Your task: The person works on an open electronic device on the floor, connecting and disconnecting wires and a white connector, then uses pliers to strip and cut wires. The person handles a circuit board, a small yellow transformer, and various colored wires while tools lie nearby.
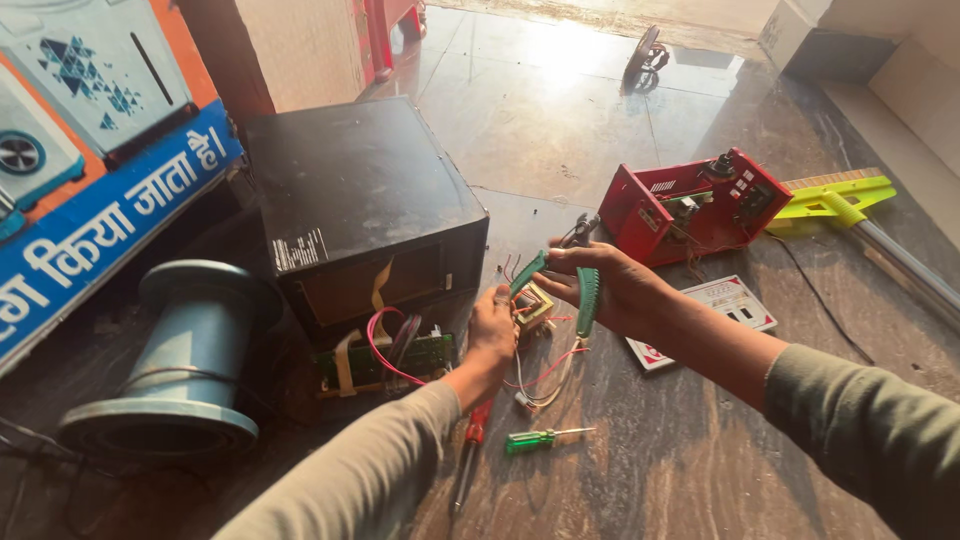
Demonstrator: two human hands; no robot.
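Note:
My right hand (622,290) grips a pair of green-handled pliers (585,298), the handles spread in my palm, the jaws pointing left toward a small square transformer part (534,303) with red and white wires (545,372). My left hand (492,330) holds that part from the left side, just in front of a black metal box (355,190). A green circuit board (385,360) with a pink wire loop hangs out of the box's open front, left of my left hand.
On the stone floor lie a green-handled screwdriver (540,436) and a red-handled screwdriver (472,450). A red open casing (690,205) sits at the right with a white panel (715,315) before it. A blue spool (185,350) lies at the left.

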